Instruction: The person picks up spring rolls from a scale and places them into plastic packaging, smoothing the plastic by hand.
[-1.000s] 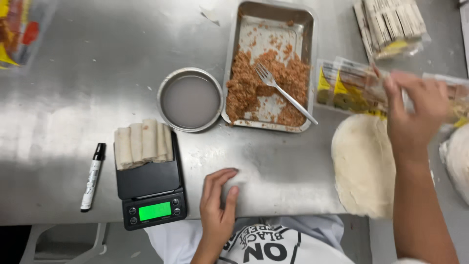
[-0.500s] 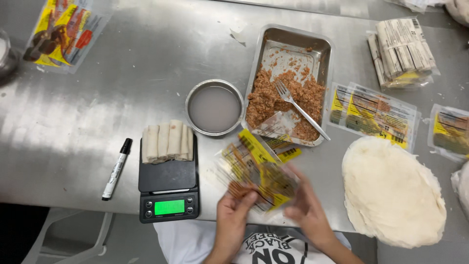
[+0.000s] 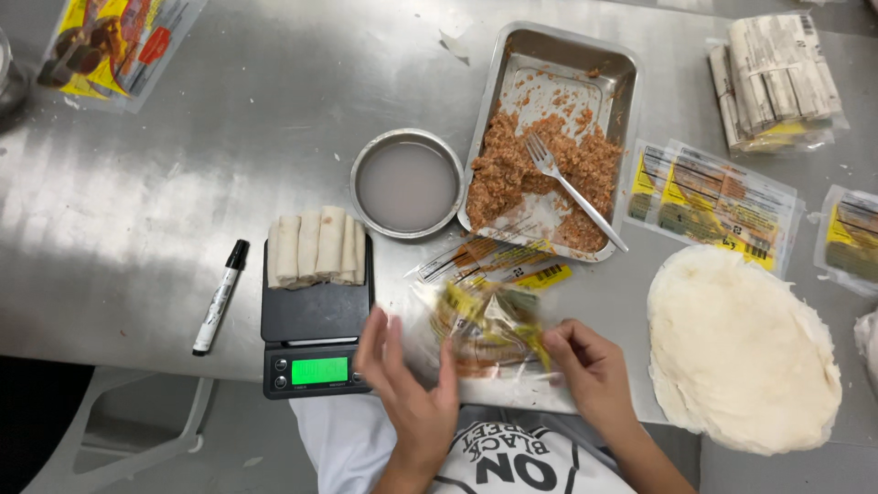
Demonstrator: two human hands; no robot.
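Head view — both hands, left hand (image 3: 412, 384) and right hand (image 3: 590, 370), pinch crinkled clear-yellow plastic packet (image 3: 485, 329).

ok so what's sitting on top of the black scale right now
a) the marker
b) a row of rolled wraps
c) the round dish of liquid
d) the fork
b: a row of pale rolled wraps lies on the black scale; the fork rests in the metal tray, and the round dish and marker sit on the table.
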